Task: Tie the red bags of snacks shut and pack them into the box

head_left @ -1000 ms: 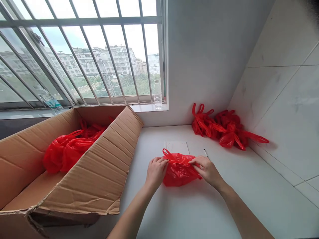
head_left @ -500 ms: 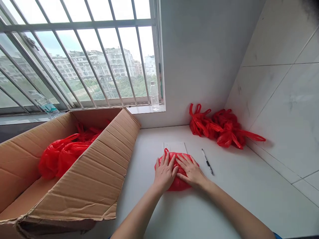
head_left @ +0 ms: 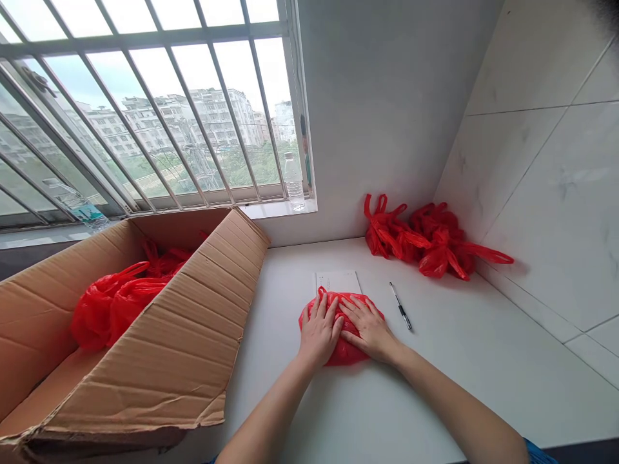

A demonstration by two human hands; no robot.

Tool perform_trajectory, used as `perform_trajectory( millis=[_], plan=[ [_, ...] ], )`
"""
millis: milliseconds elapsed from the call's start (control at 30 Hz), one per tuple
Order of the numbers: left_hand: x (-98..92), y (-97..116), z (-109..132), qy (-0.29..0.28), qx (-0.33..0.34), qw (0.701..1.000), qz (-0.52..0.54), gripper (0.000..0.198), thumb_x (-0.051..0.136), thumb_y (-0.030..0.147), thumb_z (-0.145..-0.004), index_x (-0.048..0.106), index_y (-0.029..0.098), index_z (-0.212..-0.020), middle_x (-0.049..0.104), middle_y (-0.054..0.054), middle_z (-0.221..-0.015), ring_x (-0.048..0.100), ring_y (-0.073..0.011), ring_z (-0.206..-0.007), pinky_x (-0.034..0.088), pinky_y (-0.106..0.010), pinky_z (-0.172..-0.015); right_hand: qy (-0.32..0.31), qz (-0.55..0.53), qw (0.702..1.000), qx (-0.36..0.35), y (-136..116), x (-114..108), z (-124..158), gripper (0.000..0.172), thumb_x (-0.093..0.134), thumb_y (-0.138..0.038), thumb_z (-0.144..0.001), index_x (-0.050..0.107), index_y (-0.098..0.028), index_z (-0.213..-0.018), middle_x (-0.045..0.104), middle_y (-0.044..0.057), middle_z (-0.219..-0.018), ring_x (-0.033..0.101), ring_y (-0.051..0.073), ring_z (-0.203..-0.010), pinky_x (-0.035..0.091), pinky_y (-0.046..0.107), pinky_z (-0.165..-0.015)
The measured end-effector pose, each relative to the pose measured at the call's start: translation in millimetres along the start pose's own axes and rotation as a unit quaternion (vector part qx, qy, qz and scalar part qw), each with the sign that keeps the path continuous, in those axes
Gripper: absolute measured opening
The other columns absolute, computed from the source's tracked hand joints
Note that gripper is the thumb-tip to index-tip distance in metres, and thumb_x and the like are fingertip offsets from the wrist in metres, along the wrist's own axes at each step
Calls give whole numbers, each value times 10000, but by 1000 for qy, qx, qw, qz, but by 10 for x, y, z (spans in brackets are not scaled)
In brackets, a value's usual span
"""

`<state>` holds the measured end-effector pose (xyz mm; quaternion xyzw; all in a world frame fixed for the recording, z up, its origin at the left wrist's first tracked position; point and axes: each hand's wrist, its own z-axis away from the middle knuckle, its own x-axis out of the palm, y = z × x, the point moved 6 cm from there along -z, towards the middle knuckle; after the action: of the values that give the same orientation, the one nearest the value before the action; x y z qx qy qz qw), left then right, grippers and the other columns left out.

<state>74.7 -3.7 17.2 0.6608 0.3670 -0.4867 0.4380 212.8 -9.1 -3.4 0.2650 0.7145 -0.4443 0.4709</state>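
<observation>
A red plastic bag (head_left: pixel 345 353) lies on the white table in front of me, bulging a little, its contents hidden. My left hand (head_left: pixel 319 330) rests flat on its left half, fingers stretched forward. On the right half lies my right hand (head_left: pixel 370 330), palm down with fingers spread. The thumbs almost meet at the middle of the bag. Behind the bag, a sheet of white paper (head_left: pixel 341 281) with faint marks is partly covered by it. A black-and-clear pen (head_left: pixel 400 307) lies to the right of my right hand.
At left stands an open cardboard box (head_left: pixel 184 322) with several red bags (head_left: pixel 130 299) inside. More knotted red bags (head_left: pixel 435 241) are heaped against the tiled wall at the back right. A clear bottle (head_left: pixel 294 182) and a second bottle (head_left: pixel 82 206) stand by the barred window.
The view has shifted slightly, so the scene sits a little differently in the frame. Both hands stay pressed on the red bag in nearly the same pose.
</observation>
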Motion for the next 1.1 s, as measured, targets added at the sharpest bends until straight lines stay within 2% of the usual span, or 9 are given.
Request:
perform_trajectory(
  millis=[400,533,600,700,800,867,967,1033,1100],
  plan=[
    [2,-43,-4,-6,3,997,72,478,372,406,-1019,457,281,-1473,370,-68,-1592,285,-259,-1496,233,-537,-1222,11,-22,1000,-7,-20,-10,24,696,382,-635,-971,314,-265,-1558,338,39,-1610,258,289,-1499,175,569,-1227],
    [-131,-30,68,7,30,989,146,397,481,388,-986,544,303,-1368,537,-53,-1460,406,-256,-1427,239,-546,-1218,52,-44,997,-45,-48,-124,50,521,464,-547,-973,546,-259,-1400,476,82,-1525,399,294,-1420,256,572,-1187],
    [-269,-16,191,25,33,981,192,381,541,365,-960,553,306,-1336,598,-48,-1382,501,-249,-1347,237,-555,-1218,94,-61,990,-81,-109,-267,100,330,494,-429,-980,669,-251,-1196,606,96,-1375,530,280,-1287,352,537,-1125],
    [-576,12,488,37,28,961,273,512,585,358,-936,447,310,-1427,570,-70,-1395,577,-228,-1261,408,-470,-1139,122,-111,980,-108,-281,-523,220,219,484,-299,-986,690,-243,-1038,710,73,-1077,646,221,-979,502,377,-875],
    [-996,46,833,34,9,950,311,663,580,428,-944,279,341,-1528,458,-77,-1503,582,-207,-1256,504,-372,-1048,113,-145,975,-122,-596,-788,341,186,506,-287,-983,687,-246,-984,692,20,-846,611,148,-718,439,250,-635],
    [-1271,114,1029,6,7,962,271,785,623,521,-900,236,335,-1557,445,-88,-1522,530,-246,-1322,474,-392,-1088,131,-146,967,-163,-897,-989,409,159,526,-253,-963,683,-231,-951,662,-1,-759,562,120,-634,383,232,-586],
    [-1572,266,1234,-52,13,980,194,1029,749,645,-729,242,322,-1564,490,-102,-1497,502,-317,-1347,439,-443,-1115,161,-153,949,-223,-1373,-1242,463,109,546,-172,-888,640,-207,-845,595,-21,-673,477,102,-561,320,229,-535],
    [-1720,360,1318,-57,19,983,173,887,772,648,-694,440,326,-1450,617,-78,-1358,615,-306,-1202,507,-405,-1017,172,-174,938,-244,-1654,-1365,481,106,547,-150,-845,573,-208,-760,565,-25,-652,452,100,-543,310,230,-521],
    [-1873,411,1387,-30,27,986,163,500,723,603,-765,640,294,-1148,730,-38,-1078,701,-245,-937,557,-323,-818,170,-201,930,-256,-1883,-1464,506,120,550,-162,-838,521,-218,-736,561,-24,-655,451,102,-535,317,232,-510]
  ],
)
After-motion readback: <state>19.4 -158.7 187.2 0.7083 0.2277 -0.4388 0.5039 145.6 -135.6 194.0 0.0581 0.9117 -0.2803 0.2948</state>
